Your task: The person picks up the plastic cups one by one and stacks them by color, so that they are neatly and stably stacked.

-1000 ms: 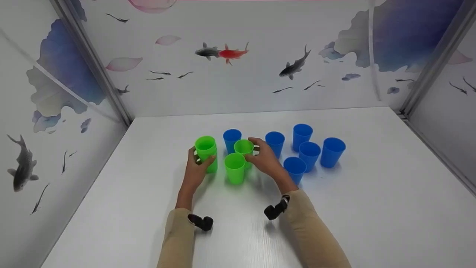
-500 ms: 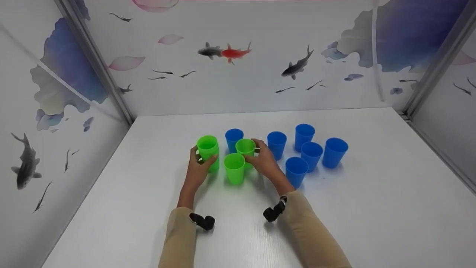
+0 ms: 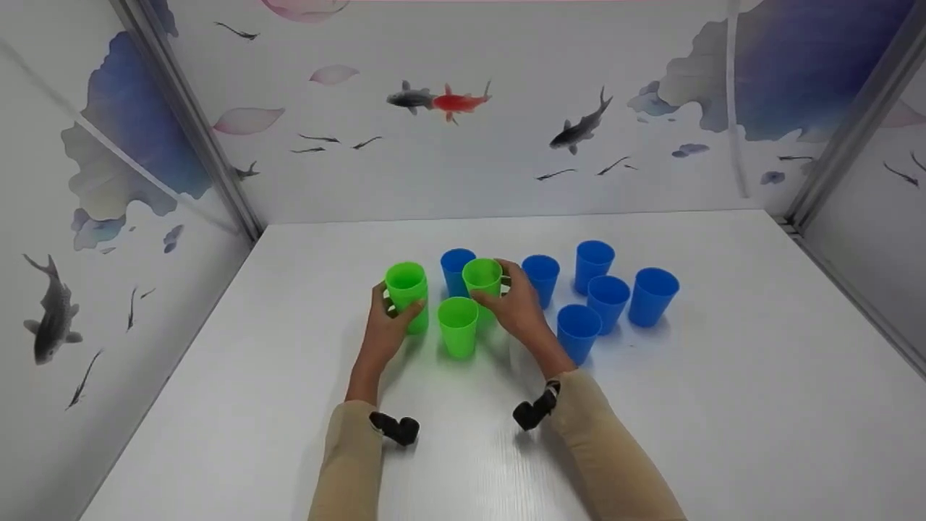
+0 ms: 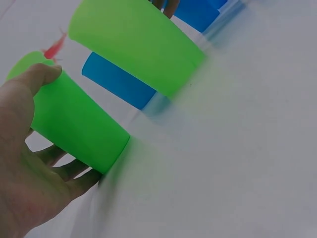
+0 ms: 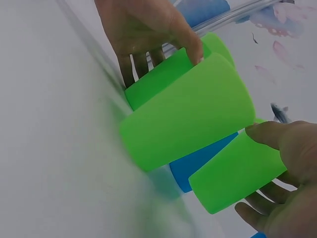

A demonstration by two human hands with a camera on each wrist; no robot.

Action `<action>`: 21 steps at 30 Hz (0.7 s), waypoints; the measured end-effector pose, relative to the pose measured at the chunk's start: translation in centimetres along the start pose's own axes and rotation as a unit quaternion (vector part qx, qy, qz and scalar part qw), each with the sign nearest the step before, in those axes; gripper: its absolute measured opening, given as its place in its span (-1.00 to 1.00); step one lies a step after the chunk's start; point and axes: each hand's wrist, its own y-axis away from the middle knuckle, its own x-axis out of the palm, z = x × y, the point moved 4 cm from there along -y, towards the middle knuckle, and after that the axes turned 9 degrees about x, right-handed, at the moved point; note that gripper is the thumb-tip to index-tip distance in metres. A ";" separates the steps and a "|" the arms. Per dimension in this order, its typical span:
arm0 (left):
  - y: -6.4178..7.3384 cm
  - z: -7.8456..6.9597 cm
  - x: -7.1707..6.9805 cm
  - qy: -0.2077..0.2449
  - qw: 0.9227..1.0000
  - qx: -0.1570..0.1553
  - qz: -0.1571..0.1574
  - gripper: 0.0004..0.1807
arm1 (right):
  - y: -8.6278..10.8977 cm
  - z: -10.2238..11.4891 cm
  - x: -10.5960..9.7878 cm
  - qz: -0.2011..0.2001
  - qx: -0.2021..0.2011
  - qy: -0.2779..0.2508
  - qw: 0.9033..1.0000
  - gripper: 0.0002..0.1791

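In the head view, my left hand (image 3: 383, 325) grips a stack of nested green cups (image 3: 416, 312), thumb on the near side; the left wrist view shows the stack's base (image 4: 111, 153) close to the table. My right hand (image 3: 519, 307) holds another green cup (image 3: 482, 275) near its rim, between thumb and fingers. That cup sits upright, partly over a blue cup (image 3: 454, 271) behind it. Between the hands, a third green cup (image 3: 459, 333) stands upright on the table, untouched. It hides part of the left-hand stack in the right wrist view.
Several blue cups stand upright right of my right hand, the nearest blue cup (image 3: 577, 336) beside that wrist and the rightmost blue cup (image 3: 651, 300) farther out. A white table (image 3: 463, 449) carries everything; a patterned back wall (image 3: 492, 188) and side walls enclose it.
My right hand has raised its green cup slightly and shifted it a little right, away from the front green cup. The left hand keeps its hold on the stack, nearly still.
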 end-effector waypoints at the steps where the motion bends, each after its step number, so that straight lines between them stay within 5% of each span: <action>1: 0.0 -0.1 0.0 0.000 1.000 0.000 0.000 -0.13 | 0.1 0.2 -0.1 -0.002 -0.004 -0.003 1.000 -0.21; 12: -0.1 -0.1 0.1 -0.003 1.000 -0.003 0.011 -0.11 | 1.5 4.0 -1.4 -0.014 -0.056 -0.037 0.998 -0.21; 21: -0.1 0.0 -0.1 -0.009 1.000 -0.008 0.009 -0.13 | 2.4 6.0 -1.0 0.023 -0.075 -0.077 0.994 -0.25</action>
